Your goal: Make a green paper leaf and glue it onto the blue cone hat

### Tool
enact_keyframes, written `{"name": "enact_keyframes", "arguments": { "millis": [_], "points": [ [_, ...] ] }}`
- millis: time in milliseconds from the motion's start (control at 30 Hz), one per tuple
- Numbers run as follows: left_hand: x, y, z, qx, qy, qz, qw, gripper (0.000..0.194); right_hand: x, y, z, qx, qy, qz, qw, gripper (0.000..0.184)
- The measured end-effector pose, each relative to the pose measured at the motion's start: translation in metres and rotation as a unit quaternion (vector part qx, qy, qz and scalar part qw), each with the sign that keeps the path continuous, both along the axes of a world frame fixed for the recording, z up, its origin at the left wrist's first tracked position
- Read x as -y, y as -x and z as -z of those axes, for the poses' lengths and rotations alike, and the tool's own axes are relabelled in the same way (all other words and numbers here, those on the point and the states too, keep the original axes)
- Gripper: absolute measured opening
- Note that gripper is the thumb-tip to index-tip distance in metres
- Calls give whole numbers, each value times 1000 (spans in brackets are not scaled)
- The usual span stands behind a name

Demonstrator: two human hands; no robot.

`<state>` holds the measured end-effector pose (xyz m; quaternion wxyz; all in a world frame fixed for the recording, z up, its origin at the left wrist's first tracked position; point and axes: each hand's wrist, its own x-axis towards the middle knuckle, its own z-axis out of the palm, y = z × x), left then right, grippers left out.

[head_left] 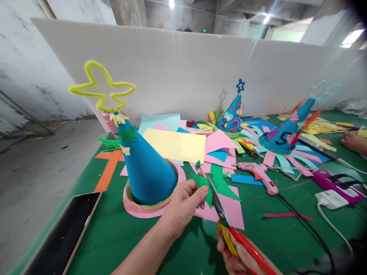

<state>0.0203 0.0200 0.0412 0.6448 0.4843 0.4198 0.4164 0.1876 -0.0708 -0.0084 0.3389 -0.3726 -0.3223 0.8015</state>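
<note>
Between the thumb and fingers of my left hand (187,202) is a piece of green paper (202,183) with pointed corners. My right hand (233,254) is closed round the red and yellow handles of a pair of scissors (219,204). Their blades reach up to the right edge of the green paper; whether they are cutting it I cannot tell. Just left of my hands stands a tilted-looking blue paper cone hat (150,164) with a pink brim, green and cream stars and a yellow pipe-cleaner star (101,86) on top. Loose pink sheets (233,214) lie under the scissors.
A phone (61,236) lies at the left edge. Right of my hands are a pink glue gun (259,173) with its cord and a purple power strip (329,185). Two decorated hats (229,116) stand farther back before a white board (183,72). Another person's hand (354,141) is at far right.
</note>
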Motion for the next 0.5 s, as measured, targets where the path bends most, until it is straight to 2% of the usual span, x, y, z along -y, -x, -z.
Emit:
{"name": "enact_keyframes", "arguments": {
  "millis": [133,233,333,500],
  "points": [
    [-1,3,1,-14,1,36,999,28,0,-2,-3,12,-11,9,1000,41],
    [-2,5,2,-19,-1,47,999,27,-1,-6,-4,19,-15,-13,1000,39],
    [-3,7,3,-23,0,58,998,28,-2,-8,-4,22,-16,-33,999,41],
    [-4,8,3,-14,8,78,997,29,0,-6,-2,3,-9,-26,1000,45]
  ]
}}
